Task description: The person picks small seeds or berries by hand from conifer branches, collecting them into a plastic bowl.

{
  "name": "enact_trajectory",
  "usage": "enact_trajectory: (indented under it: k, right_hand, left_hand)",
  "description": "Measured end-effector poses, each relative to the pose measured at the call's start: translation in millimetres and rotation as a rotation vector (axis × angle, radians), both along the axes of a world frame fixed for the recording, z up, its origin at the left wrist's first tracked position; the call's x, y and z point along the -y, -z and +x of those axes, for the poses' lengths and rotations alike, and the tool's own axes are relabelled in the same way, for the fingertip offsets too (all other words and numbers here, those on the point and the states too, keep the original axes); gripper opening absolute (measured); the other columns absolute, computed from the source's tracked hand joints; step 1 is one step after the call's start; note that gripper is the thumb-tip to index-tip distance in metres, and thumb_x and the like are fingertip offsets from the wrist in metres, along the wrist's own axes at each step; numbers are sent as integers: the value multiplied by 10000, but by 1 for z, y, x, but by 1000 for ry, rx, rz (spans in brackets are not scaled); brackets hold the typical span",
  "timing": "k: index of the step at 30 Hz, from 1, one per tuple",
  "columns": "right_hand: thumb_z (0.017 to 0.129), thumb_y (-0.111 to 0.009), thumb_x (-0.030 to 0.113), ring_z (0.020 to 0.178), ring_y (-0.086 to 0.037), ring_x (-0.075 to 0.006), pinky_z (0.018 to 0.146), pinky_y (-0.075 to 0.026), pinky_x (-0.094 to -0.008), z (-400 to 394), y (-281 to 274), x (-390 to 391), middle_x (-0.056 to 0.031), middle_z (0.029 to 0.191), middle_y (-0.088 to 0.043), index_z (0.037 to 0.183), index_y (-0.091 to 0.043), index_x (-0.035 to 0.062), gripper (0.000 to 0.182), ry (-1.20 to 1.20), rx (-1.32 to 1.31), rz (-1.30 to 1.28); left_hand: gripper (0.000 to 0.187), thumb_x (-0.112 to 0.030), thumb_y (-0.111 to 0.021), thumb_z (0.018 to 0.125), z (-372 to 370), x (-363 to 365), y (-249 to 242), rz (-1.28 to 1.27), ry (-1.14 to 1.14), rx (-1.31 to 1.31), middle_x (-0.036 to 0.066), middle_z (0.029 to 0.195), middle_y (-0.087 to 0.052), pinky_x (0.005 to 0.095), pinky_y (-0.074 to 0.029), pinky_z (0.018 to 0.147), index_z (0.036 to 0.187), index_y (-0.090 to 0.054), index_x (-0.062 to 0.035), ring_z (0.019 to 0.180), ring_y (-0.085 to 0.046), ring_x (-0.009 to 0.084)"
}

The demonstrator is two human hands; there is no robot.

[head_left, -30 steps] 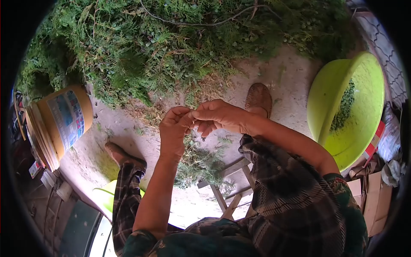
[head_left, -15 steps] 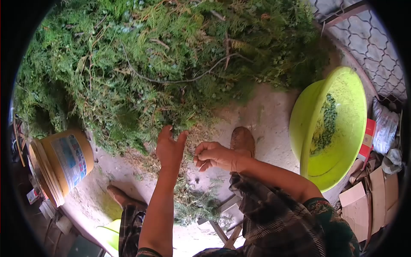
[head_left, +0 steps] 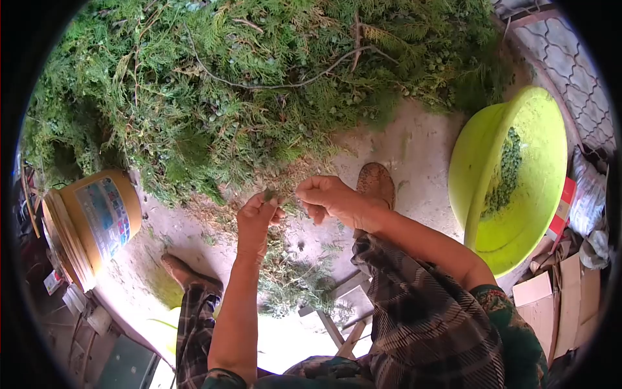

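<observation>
My left hand (head_left: pixel 256 219) is closed, pinching a small green sprig (head_left: pixel 269 194) between thumb and fingers. Just to its right, my right hand (head_left: pixel 334 200) has its thumb and fingertips pressed together. Whatever it may hold is too small to make out. Both hands are over the floor, in front of a large heap of green conifer branches (head_left: pixel 259 117) with small pale-green cones. A long bare twig (head_left: pixel 278 85) lies across the heap. To the right a yellow-green plastic basin (head_left: pixel 476 175) stands tilted, with a pile of small green cones (head_left: pixel 507 172) inside.
On the left a yellow bucket (head_left: pixel 126 220) lies tipped over. Flattened cardboard (head_left: pixel 567 308), a red box (head_left: pixel 562 204) and a plastic bag (head_left: pixel 588 198) sit at the right, by a wire mesh (head_left: pixel 570 71). Loose clippings (head_left: pixel 291 285) lie near my feet, beside wooden legs (head_left: pixel 330 327).
My left hand has closed from an open grasp near the branches and now has a sprig. My right hand has shifted slightly right and up, fingers still pinched. The view has tilted slightly down.
</observation>
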State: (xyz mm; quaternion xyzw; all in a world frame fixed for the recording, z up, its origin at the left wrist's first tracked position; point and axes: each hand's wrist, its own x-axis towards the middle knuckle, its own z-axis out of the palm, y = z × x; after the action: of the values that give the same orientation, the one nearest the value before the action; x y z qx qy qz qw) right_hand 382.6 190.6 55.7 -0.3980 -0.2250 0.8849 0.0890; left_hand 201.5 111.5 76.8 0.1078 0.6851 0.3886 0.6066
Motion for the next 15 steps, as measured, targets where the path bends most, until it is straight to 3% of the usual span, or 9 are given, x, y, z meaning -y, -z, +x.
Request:
enact_trajectory:
  k: [5, 10, 15]
  right_hand:
    - [857, -635, 260, 599, -543, -89, 462, -466, -230, -8, -6, 1, -17, 709, -548, 982, -563, 17, 282, -33, -37, 33]
    - [853, -643, 262, 603, -546, -97, 477, -469, -232, -14, -4, -2, -35, 726, -565, 977, -566, 3, 297, -25, 6, 93]
    - [867, -632, 275, 562, -562, -112, 455, -476, -240, -11, 3, -1, -49, 722, -574, 958, -568, -4, 300, -45, -31, 114]
  left_hand:
    - [257, -155, -606, 868, 5, -3, -18, 34, 62, 52, 55, 870, -654, 214, -457, 596, 1066, -600, 9, 669, -576, 94]
    - [250, -149, -592, 880, 11, -2, -22, 53, 282, -52, 59, 858, -658, 225, -468, 601, 1067, -604, 16, 684, -587, 90]
    - [230, -171, -605, 883, 11, 2, -16, 64, 120, 36, 46, 830, -647, 230, -476, 595, 1044, -601, -6, 673, -590, 99]
